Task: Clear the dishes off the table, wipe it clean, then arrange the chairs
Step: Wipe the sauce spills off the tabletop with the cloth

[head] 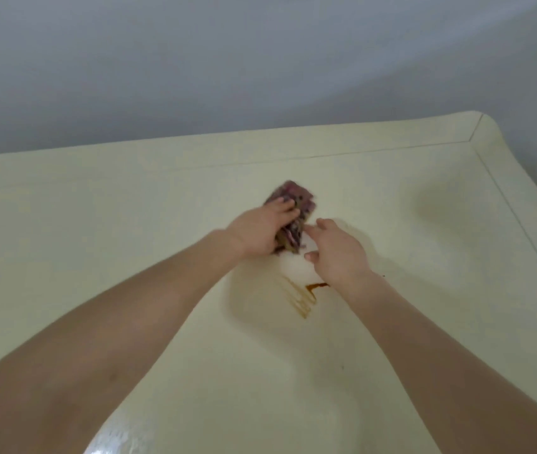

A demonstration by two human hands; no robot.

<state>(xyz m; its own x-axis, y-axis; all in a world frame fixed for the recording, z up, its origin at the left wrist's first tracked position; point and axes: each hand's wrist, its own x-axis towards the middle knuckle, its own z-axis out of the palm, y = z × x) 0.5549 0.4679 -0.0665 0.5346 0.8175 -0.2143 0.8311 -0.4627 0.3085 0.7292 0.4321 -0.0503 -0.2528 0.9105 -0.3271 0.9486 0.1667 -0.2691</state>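
Observation:
A cream table (pixel 97 257) fills the lower view. My left hand (pixel 260 229) grips a mottled purple-and-brown cloth (pixel 293 194) near the table's middle. My right hand (pixel 336 250) lies beside it, fingers spread over a white tissue or pad (pixel 295 268) that touches the cloth. A brown smear of spilled liquid (pixel 303 298) streaks the table just below the white pad, with a darker line at its right end.
The table's far edge (pixel 293 139) and rounded right corner (pixel 486 121) stand against a grey wall (pixel 228 60). A wet glare shows on the table at the bottom edge (pixel 120 437). No dishes or chairs are in view.

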